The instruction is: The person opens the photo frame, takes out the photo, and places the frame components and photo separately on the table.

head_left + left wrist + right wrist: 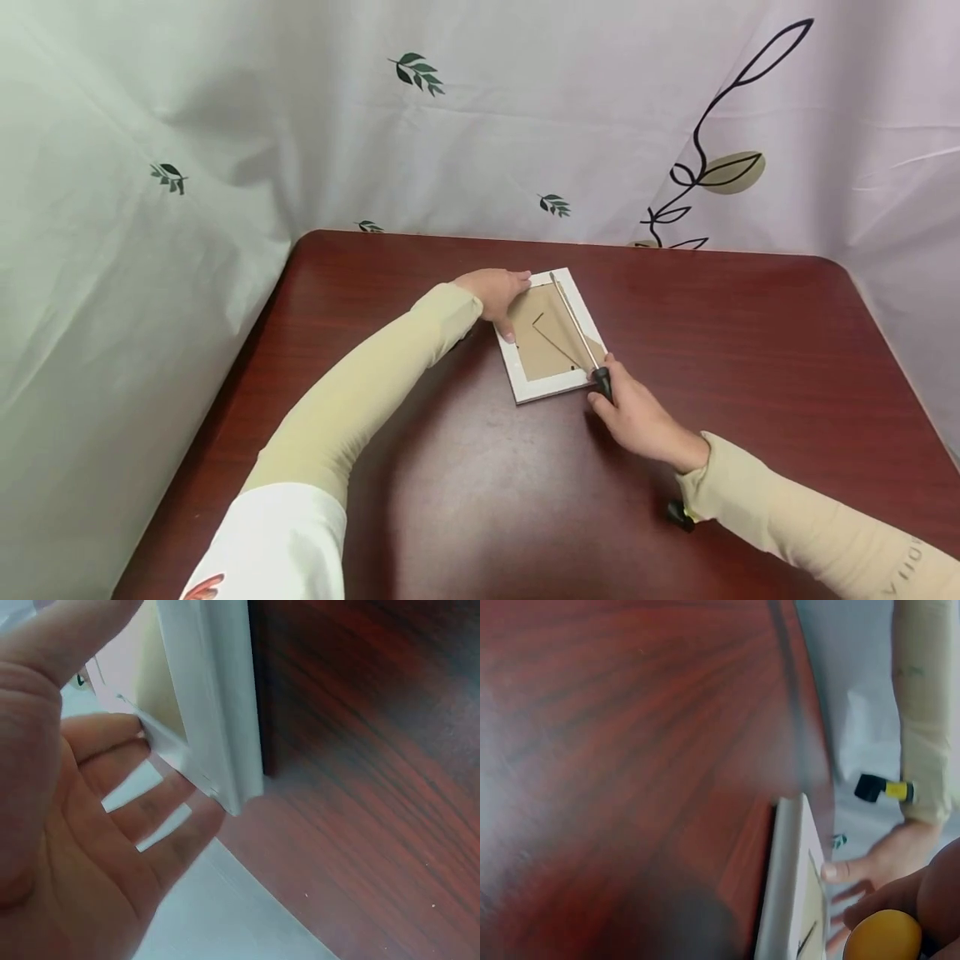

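Observation:
A white picture frame (530,387) lies back up on the table, its brown backing board (553,350) showing, with a thin dark line bent across it. My left hand (495,296) holds the frame at its far left corner, thumb on the back and fingers along the edge. In the left wrist view, the fingertips (202,817) meet the frame's rim. With my right hand (637,421) I grip a screwdriver (576,322) by its black handle. Its metal shaft runs along the frame's right side, the tip near the far edge. The handle's yellow end (883,937) shows in the right wrist view.
The dark red wooden table (720,333) has rounded far corners. A white curtain (480,125) with leaf prints hangs behind it and along its sides. A black wrist strap piece (680,515) hangs under the right sleeve.

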### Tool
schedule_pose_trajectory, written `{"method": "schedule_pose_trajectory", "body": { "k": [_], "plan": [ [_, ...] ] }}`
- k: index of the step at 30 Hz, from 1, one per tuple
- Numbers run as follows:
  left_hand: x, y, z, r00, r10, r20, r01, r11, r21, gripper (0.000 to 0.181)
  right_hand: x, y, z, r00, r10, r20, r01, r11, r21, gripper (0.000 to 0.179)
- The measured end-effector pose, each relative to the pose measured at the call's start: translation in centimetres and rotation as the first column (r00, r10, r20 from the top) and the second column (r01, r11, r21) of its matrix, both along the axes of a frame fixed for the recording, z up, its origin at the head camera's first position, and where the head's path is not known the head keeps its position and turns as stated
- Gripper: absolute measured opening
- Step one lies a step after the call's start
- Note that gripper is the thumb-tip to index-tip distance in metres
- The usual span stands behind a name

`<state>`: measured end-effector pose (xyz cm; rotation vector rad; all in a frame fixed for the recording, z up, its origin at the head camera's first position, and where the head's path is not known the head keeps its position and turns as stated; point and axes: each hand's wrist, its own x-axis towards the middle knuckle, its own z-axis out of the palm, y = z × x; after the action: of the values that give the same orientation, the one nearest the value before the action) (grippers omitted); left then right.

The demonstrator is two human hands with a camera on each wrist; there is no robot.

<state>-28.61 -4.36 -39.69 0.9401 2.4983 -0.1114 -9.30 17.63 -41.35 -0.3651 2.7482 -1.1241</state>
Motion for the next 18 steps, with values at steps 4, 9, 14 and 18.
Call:
{"method": "schedule_pose_trajectory", "body": {
  "k": [4,9,14,18],
  "plan": [
    [0.5,-0.2,-0.2,0.999,0.028,-0.027,-0.028,1.000,0.003,0.109,-1.0,0.3,0.0,1.000,0.004,-0.001,-0.004,1.000,0.005,0.034],
    [1.3,-0.2,0.0,0.996,0.064,-0.070,-0.065,0.998,-0.017,0.101,-2.1,0.8,-0.4,1.000,0.016,-0.011,-0.015,1.000,0.016,0.031],
    [2.3,-0.1,0.2,0.987,0.118,-0.113,-0.120,0.993,-0.020,0.081,-3.2,1.3,-0.8,0.999,0.031,-0.041,-0.029,0.998,0.047,0.028],
    [3.0,-0.1,0.4,0.982,0.142,-0.125,-0.147,0.989,-0.026,0.074,-4.1,1.8,-1.0,0.998,0.041,-0.044,-0.037,0.995,0.087,0.034]
  ]
}}
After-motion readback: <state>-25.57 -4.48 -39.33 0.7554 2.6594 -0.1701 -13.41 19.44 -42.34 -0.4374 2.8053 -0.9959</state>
